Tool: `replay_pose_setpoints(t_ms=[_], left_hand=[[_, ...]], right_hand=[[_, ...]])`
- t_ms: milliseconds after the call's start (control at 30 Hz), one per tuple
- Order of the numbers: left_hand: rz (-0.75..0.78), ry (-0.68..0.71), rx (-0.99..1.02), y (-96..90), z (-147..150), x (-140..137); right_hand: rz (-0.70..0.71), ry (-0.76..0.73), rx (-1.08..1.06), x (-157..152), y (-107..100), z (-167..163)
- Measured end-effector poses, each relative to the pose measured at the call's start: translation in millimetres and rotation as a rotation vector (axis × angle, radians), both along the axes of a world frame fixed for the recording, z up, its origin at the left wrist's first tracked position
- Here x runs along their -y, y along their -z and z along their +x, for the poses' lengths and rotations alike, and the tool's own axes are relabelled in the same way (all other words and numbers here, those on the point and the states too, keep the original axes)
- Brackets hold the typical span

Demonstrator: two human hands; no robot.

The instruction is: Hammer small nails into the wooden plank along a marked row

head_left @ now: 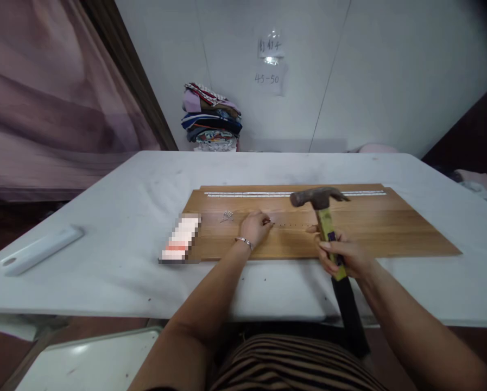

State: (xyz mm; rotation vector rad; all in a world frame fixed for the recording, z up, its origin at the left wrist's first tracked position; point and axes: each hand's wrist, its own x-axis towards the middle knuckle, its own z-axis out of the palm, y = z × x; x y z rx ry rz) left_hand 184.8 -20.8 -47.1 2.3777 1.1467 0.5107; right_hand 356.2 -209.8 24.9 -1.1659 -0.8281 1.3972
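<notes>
Head view, note (269, 80) "45-50", right hand (351, 256) gripping hammer (326, 221)

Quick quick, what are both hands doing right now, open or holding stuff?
Left hand: fingertips closed, seemingly pinching a tiny nail-like thing at the board.
Right hand: closed, holding the hammer.

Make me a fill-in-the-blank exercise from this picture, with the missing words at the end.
1. The person's bare right hand grips the dark-headed metal claw hammer by its yellow-and-black ____.
2. The small pile of thin silvery nails lies on the flat brown wooden board, to the ____ of the person's bare left hand.
3. The silvery metal bracelet circles the left ____.
4. The lower white paper sheet on the wall reads "45-____".

Missing words: handle; left; wrist; 50.
</notes>
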Motion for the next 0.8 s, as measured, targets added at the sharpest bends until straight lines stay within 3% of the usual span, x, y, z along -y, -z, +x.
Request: replay_pose_setpoints(t_ms=[167,367,433,667,800], left_hand=[[0.007,0.009,-0.009,-0.4,0.6,-1.0],[-0.010,0.036,0.054,3.6,-0.4,-2.5],[-0.014,0.046,0.064,5.1,-0.9,-3.1],[-0.030,0.049,0.092,9.9,-1.0,-5.3],[-0.041,0.038,0.093,12.6,-0.7,-5.8]], right_hand=[[0.034,0.158,0.173,-0.9,14.6,-14.3],[0.139,0.079,0.132,-16.7,-7.3,-12.8],[0.161,0.122,0.122,-26.6,-12.4,-12.5],[-0.028,-0.027,0.055,-56.8,-0.9,-8.3],[-0.073,-0.014,0.029,-60.2,1.2,-8.3]])
